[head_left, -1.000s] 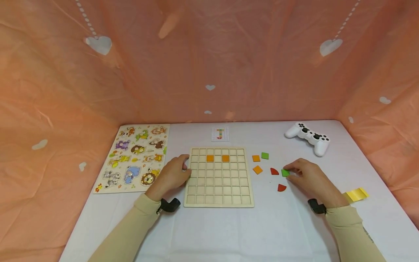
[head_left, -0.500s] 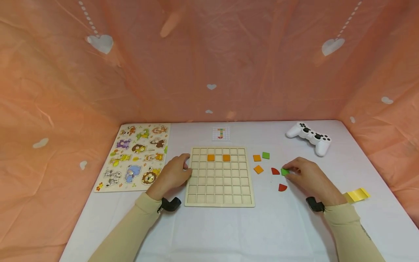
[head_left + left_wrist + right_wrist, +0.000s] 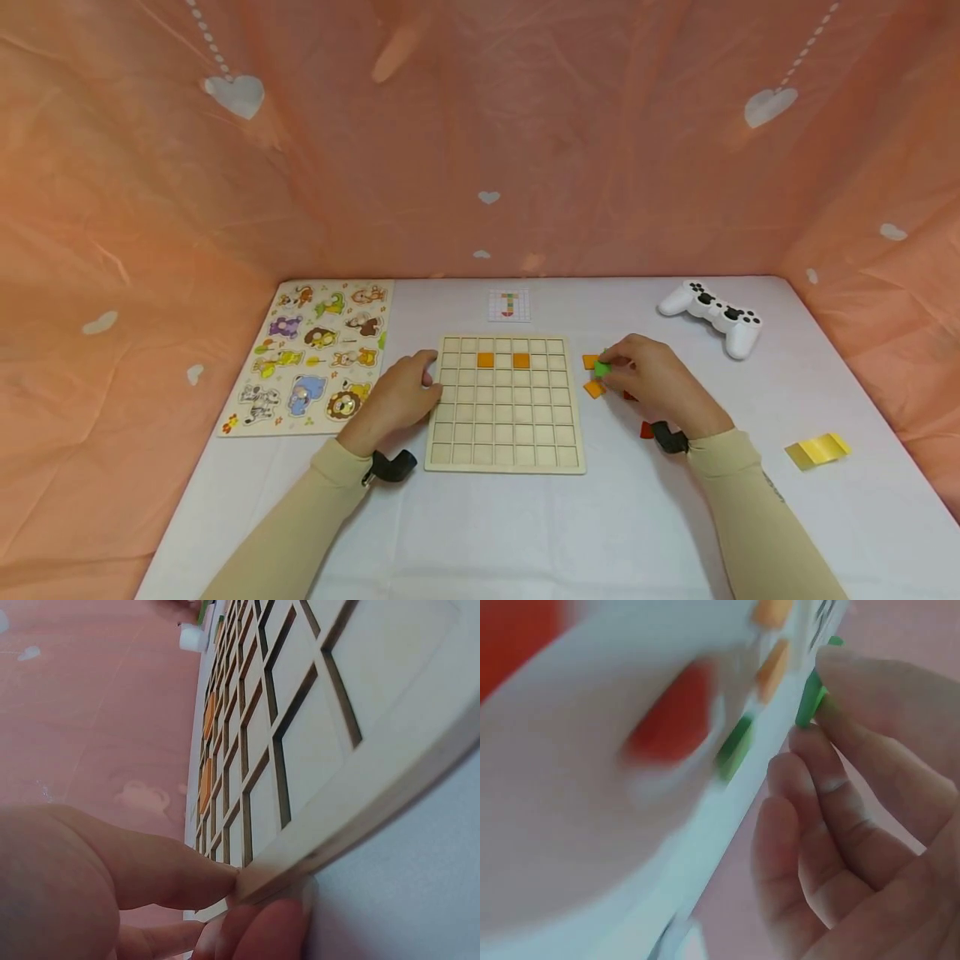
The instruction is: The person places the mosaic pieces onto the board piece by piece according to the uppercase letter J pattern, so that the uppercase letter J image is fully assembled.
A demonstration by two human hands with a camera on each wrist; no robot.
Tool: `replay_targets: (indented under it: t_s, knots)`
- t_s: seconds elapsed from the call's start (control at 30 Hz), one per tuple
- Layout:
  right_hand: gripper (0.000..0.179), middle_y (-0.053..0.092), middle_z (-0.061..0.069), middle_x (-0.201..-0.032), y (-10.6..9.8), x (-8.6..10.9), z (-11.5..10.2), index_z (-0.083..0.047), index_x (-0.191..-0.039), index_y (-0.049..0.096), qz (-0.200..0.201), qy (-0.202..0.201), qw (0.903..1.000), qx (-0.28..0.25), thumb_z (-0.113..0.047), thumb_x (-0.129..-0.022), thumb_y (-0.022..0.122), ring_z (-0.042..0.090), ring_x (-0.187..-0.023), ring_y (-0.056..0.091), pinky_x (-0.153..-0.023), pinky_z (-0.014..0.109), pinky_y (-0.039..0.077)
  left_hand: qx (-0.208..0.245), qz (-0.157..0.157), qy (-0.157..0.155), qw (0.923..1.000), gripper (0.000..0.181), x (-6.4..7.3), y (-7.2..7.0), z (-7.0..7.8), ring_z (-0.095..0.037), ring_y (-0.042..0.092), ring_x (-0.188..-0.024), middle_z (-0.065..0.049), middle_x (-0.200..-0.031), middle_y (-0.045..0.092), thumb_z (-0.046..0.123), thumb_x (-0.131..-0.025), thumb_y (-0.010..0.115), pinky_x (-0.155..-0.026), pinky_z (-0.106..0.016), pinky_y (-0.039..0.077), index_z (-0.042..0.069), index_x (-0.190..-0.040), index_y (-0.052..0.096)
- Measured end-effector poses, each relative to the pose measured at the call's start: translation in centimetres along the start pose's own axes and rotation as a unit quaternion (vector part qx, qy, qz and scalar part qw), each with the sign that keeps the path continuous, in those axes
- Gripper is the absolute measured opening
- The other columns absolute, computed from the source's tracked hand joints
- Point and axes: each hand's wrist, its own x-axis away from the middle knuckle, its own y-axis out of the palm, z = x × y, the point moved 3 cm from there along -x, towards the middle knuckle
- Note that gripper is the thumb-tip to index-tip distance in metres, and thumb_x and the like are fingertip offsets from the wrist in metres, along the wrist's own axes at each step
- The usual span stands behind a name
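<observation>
A square wooden grid board (image 3: 505,433) lies on the white table. Two orange square tiles (image 3: 486,360) sit in its second row from the far side. My left hand (image 3: 396,402) holds the board's left edge, the thumb (image 3: 169,866) and fingertips meeting at the rim in the left wrist view. Between thumb and fingers, my right hand (image 3: 656,382) pinches a green square tile (image 3: 810,697), lifted above the table right of the board. Beneath it lie loose orange tiles (image 3: 595,389), another green tile (image 3: 735,748) and red quarter-round pieces (image 3: 647,430), partly covered by the hand.
Behind the board lies a small card (image 3: 509,305) printed with a coloured J shape on a grid. An animal puzzle board (image 3: 318,379) is at left. A white game controller (image 3: 711,317) lies back right, and a creased yellow paper (image 3: 817,451) at right.
My right hand has picked up the green tile from beside a red piece and carried it left, towards the board, over the orange tiles. My left hand stays on the board's edge.
</observation>
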Motion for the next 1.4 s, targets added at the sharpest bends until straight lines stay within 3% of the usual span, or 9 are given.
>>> replay_targets:
  t_s: [0.2,0.37,0.6,0.8,1.4]
  knots:
    - [0.021,0.072,0.006,-0.11,2.0,-2.8,-3.3,-0.008,-0.117,0.081,-0.003,-0.053,0.9986,0.003,-0.016,-0.098,0.077,0.024,-0.099,0.064,-0.091,0.043,0.053,0.0,0.001,0.0,1.0,0.063,-0.1,0.1,0.0,-0.022,0.058,-0.089,-0.009,-0.107,0.063,0.017,-0.1,0.066,-0.077,-0.033,0.046,0.001,-0.159,0.049]
    - [0.023,0.071,0.006,-0.108,3.8,-4.7,-5.8,-0.008,-0.118,0.081,-0.027,-0.071,0.997,-0.011,-0.016,-0.097,0.078,0.022,-0.094,0.062,-0.088,0.04,0.053,-0.004,0.007,0.009,0.9999,0.062,0.0,0.1,0.2,-0.022,0.059,-0.089,-0.01,-0.107,0.066,0.017,-0.1,0.066,-0.079,-0.034,0.047,0.001,-0.157,0.051]
    - [0.025,0.072,0.006,-0.111,5.4,-6.5,-8.2,-0.008,-0.121,0.08,-0.048,-0.103,0.9935,0.002,-0.019,-0.099,0.078,0.022,-0.099,0.064,-0.096,0.043,0.055,0.001,0.009,0.01,0.9999,0.062,0.0,-0.1,0.5,-0.022,0.059,-0.089,-0.01,-0.107,0.066,0.017,-0.1,0.067,-0.078,-0.034,0.047,0.001,-0.157,0.051]
    - [0.022,0.072,0.006,-0.106,6.1,-7.4,-9.1,-0.008,-0.117,0.081,-0.035,-0.124,0.9914,0.023,-0.019,-0.098,0.078,0.021,-0.093,0.062,-0.091,0.04,0.053,0.001,0.007,0.011,0.9999,0.062,-0.1,0.1,0.4,-0.022,0.058,-0.088,-0.01,-0.106,0.065,0.017,-0.1,0.067,-0.076,-0.033,0.046,0.001,-0.158,0.051]
    - [0.025,0.072,0.008,-0.109,6.8,-8.2,-10.0,-0.007,-0.12,0.081,-0.046,-0.116,0.9915,0.037,-0.018,-0.098,0.079,0.023,-0.094,0.062,-0.092,0.04,0.055,0.003,0.01,0.007,0.9999,0.063,0.0,-0.1,0.1,-0.022,0.058,-0.088,-0.009,-0.106,0.064,0.017,-0.099,0.067,-0.077,-0.033,0.046,0.001,-0.158,0.051]
